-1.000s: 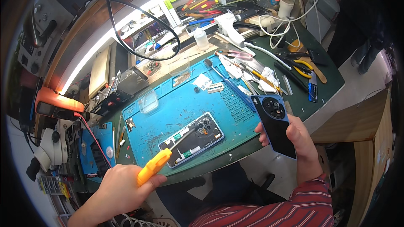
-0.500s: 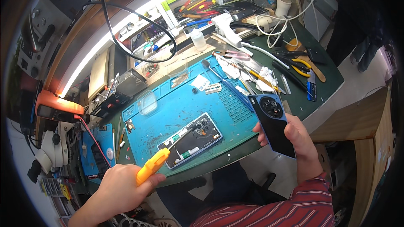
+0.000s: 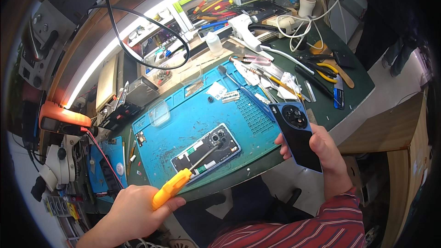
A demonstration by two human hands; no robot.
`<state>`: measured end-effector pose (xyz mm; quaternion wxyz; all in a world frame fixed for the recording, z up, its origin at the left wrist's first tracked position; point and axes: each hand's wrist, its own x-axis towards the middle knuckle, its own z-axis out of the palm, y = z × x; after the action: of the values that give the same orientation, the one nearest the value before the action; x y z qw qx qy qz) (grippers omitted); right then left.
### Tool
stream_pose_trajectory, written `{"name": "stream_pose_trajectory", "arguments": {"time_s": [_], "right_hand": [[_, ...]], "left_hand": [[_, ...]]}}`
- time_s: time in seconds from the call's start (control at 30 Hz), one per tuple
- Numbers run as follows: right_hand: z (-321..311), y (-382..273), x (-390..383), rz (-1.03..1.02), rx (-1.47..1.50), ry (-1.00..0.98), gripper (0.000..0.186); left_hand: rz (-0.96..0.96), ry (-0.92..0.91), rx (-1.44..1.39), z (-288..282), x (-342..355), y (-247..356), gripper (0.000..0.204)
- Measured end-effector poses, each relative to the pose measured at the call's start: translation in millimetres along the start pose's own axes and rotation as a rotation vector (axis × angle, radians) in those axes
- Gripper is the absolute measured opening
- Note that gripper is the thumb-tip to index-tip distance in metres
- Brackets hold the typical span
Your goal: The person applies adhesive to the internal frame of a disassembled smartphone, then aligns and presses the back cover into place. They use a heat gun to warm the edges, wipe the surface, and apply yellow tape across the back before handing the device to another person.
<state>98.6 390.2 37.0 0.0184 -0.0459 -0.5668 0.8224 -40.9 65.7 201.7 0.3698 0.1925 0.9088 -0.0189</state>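
My left hand (image 3: 131,213) grips a yellow-handled tool (image 3: 171,187) with a thin metal shaft. The shaft's tip lies at the camera area of an opened phone (image 3: 187,156), whose internals face up on a blue work mat (image 3: 154,149); whether it touches cannot be told. At the right, my right hand (image 3: 331,158) holds a blue-edged black phone or back cover (image 3: 301,149) upright, with its round camera bump at the top, above the mat's right edge. Its fingers curl round the sides.
An orange meter (image 3: 64,119) and microscope (image 3: 64,156) stand at left. Behind are a clear box (image 3: 159,112), white glue gun (image 3: 241,30), loose cables and scattered tools, including yellow-handled pliers (image 3: 327,74). A wooden cabinet (image 3: 381,124) is at right; another person's legs (image 3: 392,55) show beyond.
My left hand has shifted slightly right and down with the yellow tool, whose tip now sits a little lower and farther right on the opened phone. My right hand is nearly unchanged.
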Motion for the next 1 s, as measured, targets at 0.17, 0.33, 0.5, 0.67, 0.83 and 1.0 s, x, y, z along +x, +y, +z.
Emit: {"name": "stream_pose_trajectory", "arguments": {"time_s": [0.17,0.33,0.5,0.67,0.83,1.0], "right_hand": [[1.9,1.0,-1.0,-0.012,0.004,0.002,0.084],[0.7,2.2,-3.3,-0.009,0.007,0.004,0.084],[-3.1,1.1,-5.6,-0.008,0.002,0.013,0.085],[-2.6,-1.2,-5.9,-0.04,0.056,0.037,0.089],[22.5,32.6,-26.3,-0.006,0.379,-0.008,0.098],[45.4,55.2,-19.3,0.115,0.242,-0.531,0.091]], "left_hand": [[-0.063,-0.003,0.012,-1.7,2.8,-3.0,0.061],[-0.011,0.03,0.002,3.9,-0.4,-3.5,0.061],[-0.061,-0.026,0.038,6.8,-1.4,4.6,0.053],[0.198,0.068,-0.524,51.6,-31.3,-46.1,0.024],[0.232,0.675,-0.992,215.0,-104.4,-111.4,0.026],[-0.507,1.437,-0.796,444.8,-150.8,-164.8,0.023]]}}
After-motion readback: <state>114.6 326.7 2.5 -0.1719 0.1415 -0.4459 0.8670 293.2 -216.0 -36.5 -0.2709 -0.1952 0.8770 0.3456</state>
